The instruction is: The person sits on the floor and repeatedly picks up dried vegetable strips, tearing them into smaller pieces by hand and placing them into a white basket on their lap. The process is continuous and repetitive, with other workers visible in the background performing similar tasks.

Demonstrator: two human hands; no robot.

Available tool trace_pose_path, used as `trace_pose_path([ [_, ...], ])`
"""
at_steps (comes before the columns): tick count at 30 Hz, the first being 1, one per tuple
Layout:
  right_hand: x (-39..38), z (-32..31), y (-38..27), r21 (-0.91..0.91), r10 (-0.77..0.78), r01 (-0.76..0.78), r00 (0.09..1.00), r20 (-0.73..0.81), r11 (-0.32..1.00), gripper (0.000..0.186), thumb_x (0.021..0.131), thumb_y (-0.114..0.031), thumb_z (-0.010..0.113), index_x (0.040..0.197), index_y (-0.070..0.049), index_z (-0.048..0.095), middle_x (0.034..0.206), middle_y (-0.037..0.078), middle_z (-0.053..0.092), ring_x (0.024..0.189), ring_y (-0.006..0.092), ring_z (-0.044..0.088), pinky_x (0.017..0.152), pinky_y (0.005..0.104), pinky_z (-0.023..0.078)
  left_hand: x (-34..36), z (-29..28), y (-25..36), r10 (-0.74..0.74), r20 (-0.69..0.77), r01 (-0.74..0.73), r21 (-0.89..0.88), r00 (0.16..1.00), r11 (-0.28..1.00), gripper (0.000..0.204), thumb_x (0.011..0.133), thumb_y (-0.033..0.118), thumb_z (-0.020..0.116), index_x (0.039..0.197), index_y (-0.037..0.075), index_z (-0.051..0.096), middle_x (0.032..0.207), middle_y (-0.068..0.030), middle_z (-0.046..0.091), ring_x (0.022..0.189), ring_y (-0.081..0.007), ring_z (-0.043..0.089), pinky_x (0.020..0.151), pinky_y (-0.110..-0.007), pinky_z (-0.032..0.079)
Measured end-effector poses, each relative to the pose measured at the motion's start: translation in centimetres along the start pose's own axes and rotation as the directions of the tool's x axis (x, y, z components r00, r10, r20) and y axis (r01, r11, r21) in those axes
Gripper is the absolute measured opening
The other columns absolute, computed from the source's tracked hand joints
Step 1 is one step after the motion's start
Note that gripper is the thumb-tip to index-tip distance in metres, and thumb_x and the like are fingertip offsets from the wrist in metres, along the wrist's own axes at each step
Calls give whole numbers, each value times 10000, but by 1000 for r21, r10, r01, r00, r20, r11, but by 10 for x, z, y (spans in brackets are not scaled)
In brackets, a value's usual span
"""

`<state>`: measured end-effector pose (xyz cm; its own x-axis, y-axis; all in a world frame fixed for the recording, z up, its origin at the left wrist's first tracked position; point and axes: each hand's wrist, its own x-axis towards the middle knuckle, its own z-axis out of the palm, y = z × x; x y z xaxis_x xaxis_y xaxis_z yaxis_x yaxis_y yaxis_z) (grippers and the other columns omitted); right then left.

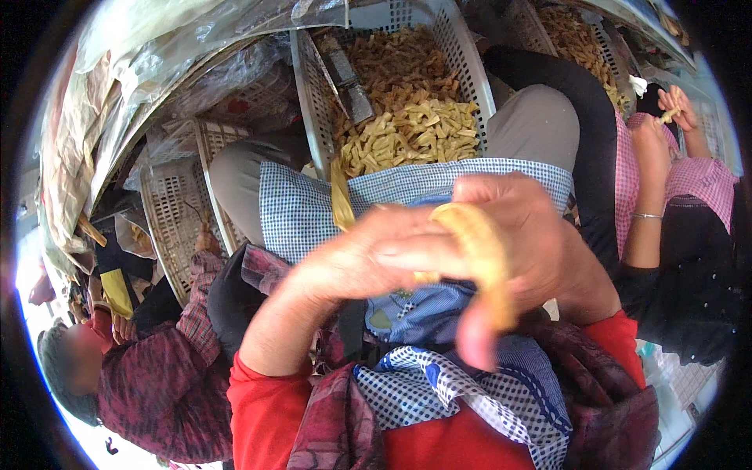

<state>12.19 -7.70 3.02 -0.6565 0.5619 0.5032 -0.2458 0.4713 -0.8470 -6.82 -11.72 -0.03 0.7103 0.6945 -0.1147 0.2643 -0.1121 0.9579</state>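
Observation:
Close in front of my chest, a long soft yellow strip (pixel 495 274) loops between my two hands. My left hand (pixel 376 251) is closed around it, and a flat yellow end (pixel 340 196) hangs out on the left side. The fingers of my right hand (pixel 540 243) are bent in against the strip, which curves over them toward the pink thumb tip; motion smears this part. Beyond my lap, a white plastic crate (pixel 471 74) holds pale yellow folded pieces (pixel 411 135) at its near end and browner pieces (pixel 403 59) behind them.
A long grey bar (pixel 345 74) leans inside the crate's left side. More perforated crates (pixel 168 223) stand at left, below plastic sheeting (pixel 196 35). A co-worker's hands (pixel 654 141) hold a yellowish piece at right. Another person in maroon (pixel 157 384) sits at left.

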Motion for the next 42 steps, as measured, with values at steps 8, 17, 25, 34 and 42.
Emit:
trace_pose_path([
  [8, 4, 18, 35, -716, 57, -178, 980, -190, 675, 476, 774, -292, 683, 1135, 11, 618, 687, 49, 611, 628, 207, 595, 577, 341, 502, -1, 0, 13, -262, -530, 98, -317, 806, 943, 293, 948, 291, 566, 904, 5, 611, 735, -64, 633, 583, -169, 586, 527, -280, 462],
  [17, 2, 26, 35, -354, 109, -206, 955, -275, 912, 188, 885, -230, 627, 915, -60, 554, 710, 19, 549, 606, 118, 533, 492, 256, 448, -6, 1, 3, -530, -625, 188, -529, 572, 827, 384, 987, 239, 425, 722, -5, 557, 605, -129, 540, 490, -266, 523, 491, -349, 423],
  [25, 17, -20, 14, 752, 542, -76, 740, -397, 655, 316, 1006, -378, 441, 886, -91, 492, 580, -52, 349, 496, 36, 318, 376, 171, 281, -43, -3, -15, -224, -513, 285, 42, 829, 958, 382, 969, 304, 516, 721, 13, 536, 564, -122, 512, 493, -325, 545, 480, -389, 423],
  [34, 10, -11, 24, 766, 583, -168, 752, -308, 621, 340, 1003, -386, 453, 853, -85, 504, 579, -41, 362, 475, 31, 313, 404, 181, 293, -29, -17, -4, -177, -391, 251, 145, 903, 957, 194, 970, 197, 535, 1009, 42, 646, 624, -89, 514, 504, -187, 506, 507, -303, 423],
  [42, 56, -16, 84, 120, 387, -382, 770, -507, 916, 299, 1012, -252, 456, 1042, -7, 625, 826, 64, 639, 636, 84, 539, 569, 227, 463, -9, -73, -27, -162, -759, 335, 78, 631, 939, 258, 980, 231, 547, 1063, 14, 660, 802, 21, 610, 726, -51, 519, 625, -218, 437],
])
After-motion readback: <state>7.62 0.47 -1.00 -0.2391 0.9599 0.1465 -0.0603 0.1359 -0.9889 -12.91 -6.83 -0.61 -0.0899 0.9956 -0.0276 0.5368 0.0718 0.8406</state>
